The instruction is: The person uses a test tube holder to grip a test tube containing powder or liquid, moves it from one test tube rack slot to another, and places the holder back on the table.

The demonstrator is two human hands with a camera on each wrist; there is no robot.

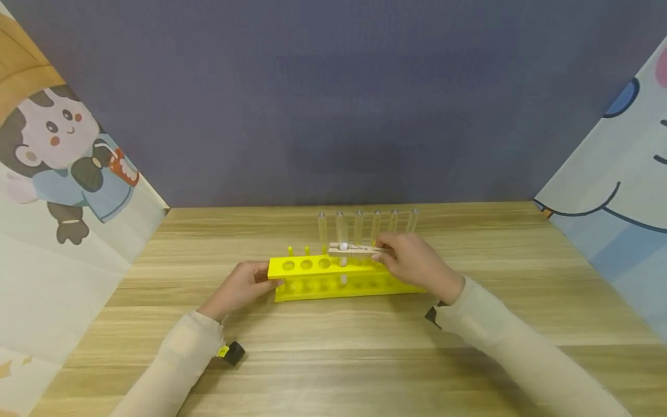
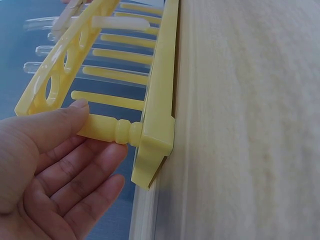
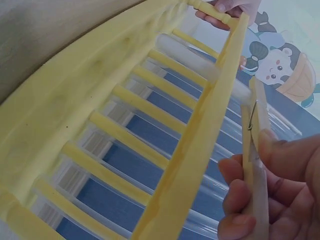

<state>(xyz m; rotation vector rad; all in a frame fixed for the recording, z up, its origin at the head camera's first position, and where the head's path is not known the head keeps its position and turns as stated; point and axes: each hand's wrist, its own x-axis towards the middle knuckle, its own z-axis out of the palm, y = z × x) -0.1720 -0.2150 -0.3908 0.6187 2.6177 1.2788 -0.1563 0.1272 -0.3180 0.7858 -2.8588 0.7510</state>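
1. Left hand (image 1: 239,286): the thumb and fingers pinch the turned yellow plastic post (image 2: 105,128) at the left end. This grip probably steadies the frame against sideways pull.
2. The post belongs to a long yellow plastic rack (image 1: 307,274) with a holed upper bar and a dimpled base. It stands upright on the wood-grain tabletop (image 1: 333,359), presumably so the holes face upward for loading.
3. Yellow upright pegs (image 2: 110,100) line the rear; the leftmost two are bare. Clear, round-ended tubes (image 1: 358,223) sit inverted over others, likely for drainage or storage.
4. One clear tube with white contents (image 2: 122,23) passes through a hole in the upper bar, rounded end down. Contact with the base cannot be determined.
5. A pale wooden spring clothespin (image 1: 359,251) lies crosswise above the bar, its tips apparently closed around that tube, seemingly to keep fingers off the glass-like wall.
6. Right hand (image 1: 414,260): thumb and fingers clamp the clothespin's tail, leaving the tip end clear for the tube.
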